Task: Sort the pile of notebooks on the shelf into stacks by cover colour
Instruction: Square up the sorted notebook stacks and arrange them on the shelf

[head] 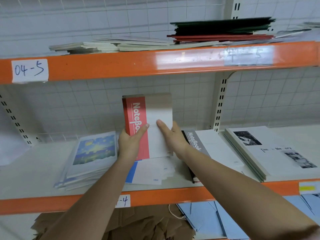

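Observation:
Both hands hold up a small bundle of red-and-white notebooks (149, 116), upright above the middle shelf (34, 168). My left hand (129, 141) grips its lower left edge, thumb across the red strip. My right hand (170, 135) grips the right edge, thumb lying on the white cover. Under the bundle lie blue-and-white notebooks (149, 172), flat on the shelf. A stack with painted blue-yellow covers (91, 155) sits to the left. A grey-and-white notebook stack (206, 146) sits to the right, partly hidden by my right forearm.
White notebooks with black-and-white photos (270, 151) lie at the far right. The upper shelf carries pale, red and dark green stacks (220, 30). Below are brown paper (147, 224) and blue paper bags (216, 220). Orange shelf beams (103, 64) frame the bay.

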`<state>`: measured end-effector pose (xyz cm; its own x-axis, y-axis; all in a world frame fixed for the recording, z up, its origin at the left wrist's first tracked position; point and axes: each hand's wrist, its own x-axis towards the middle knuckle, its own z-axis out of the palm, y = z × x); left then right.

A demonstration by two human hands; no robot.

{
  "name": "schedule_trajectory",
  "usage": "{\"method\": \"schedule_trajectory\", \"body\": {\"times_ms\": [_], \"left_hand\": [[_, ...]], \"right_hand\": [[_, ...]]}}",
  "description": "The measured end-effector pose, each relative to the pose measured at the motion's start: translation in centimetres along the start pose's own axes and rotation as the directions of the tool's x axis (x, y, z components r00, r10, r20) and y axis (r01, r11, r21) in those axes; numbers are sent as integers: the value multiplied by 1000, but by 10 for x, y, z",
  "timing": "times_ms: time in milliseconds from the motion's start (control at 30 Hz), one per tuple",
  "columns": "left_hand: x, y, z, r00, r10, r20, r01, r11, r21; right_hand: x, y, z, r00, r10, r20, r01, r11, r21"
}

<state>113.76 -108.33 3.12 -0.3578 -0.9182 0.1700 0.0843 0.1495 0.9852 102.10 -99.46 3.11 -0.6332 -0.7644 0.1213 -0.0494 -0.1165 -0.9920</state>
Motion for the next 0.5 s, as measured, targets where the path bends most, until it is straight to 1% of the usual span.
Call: {"method": "schedule_trajectory", "body": {"times_ms": [100,200,267,300,400,500], "left_hand": [[-2,10,24,999,-44,4,44,999,0],[-3,21,58,981,-193,13,192,980,54],[-3,28,81,960,-271,69,266,961,68],[-4,29,93,952,-287,101,279,956,92],[-12,31,123,952,-263,155,238,957,163],[-24,24,146,924,-311,221,252,933,258]], "right_hand": [[0,-15,-20,994,-56,-98,44,991,-124],[5,-29,-54,983,-91,-159,46,963,-265],[8,-36,-79,981,-60,-184,-9,935,-354],[9,-38,-92,978,-44,-203,-43,913,-406],[11,-37,-124,958,11,-285,-163,841,-516],[10,-29,-150,924,130,-359,-318,780,-539]]}}
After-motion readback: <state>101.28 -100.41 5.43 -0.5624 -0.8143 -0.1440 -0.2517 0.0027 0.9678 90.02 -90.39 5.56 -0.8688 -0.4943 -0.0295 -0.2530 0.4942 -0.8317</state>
